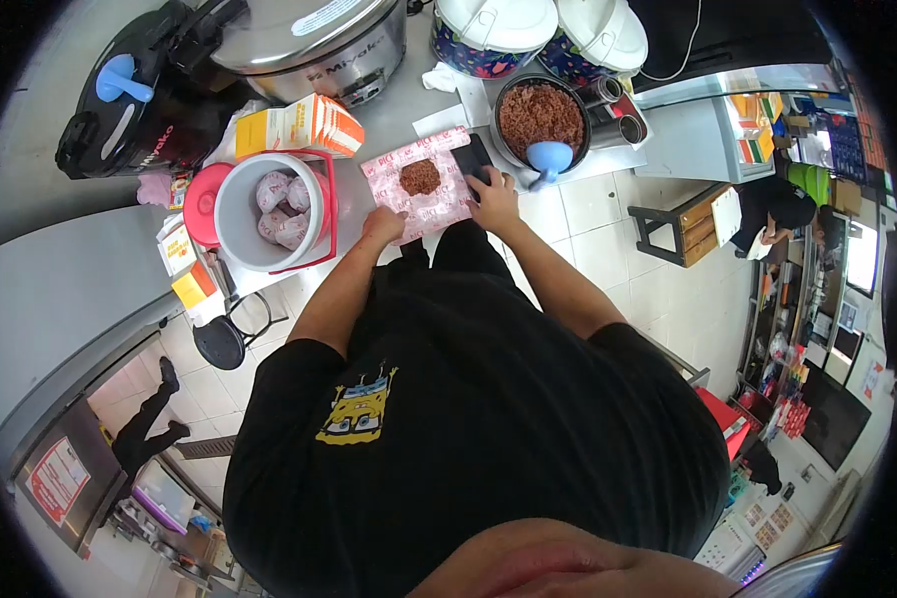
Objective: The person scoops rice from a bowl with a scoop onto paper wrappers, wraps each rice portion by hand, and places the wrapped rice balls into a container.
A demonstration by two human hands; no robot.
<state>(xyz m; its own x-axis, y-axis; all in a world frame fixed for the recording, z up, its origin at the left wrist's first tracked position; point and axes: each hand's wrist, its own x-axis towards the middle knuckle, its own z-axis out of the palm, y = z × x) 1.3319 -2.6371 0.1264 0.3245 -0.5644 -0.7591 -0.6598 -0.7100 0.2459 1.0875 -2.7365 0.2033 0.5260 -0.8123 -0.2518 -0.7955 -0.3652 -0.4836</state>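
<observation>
A printed pink-and-white sheet of wrapping paper (pixel 446 202) lies flat on the counter in front of me, with a mound of reddish-brown rice (pixel 421 177) on its middle. My left hand (pixel 384 225) is closed on the sheet's near left corner. At the near right corner my right hand (pixel 493 199) has its fingers closed on the paper's edge. Just beyond it is a flat black rectangular object (pixel 470 156), partly covered by the hand. To the right, a dark round pot (pixel 540 115) holds more rice, with a blue scoop (pixel 549 157) resting in it.
On the left, a white bucket (pixel 231 214) with a red handle holds several wrapped paper bundles (pixel 291 204). Behind it stand an orange-and-white box (pixel 314 128) and large cookers (pixel 309 50). Lidded patterned containers (pixel 493 30) line the back. Another person (pixel 782 204) is at far right.
</observation>
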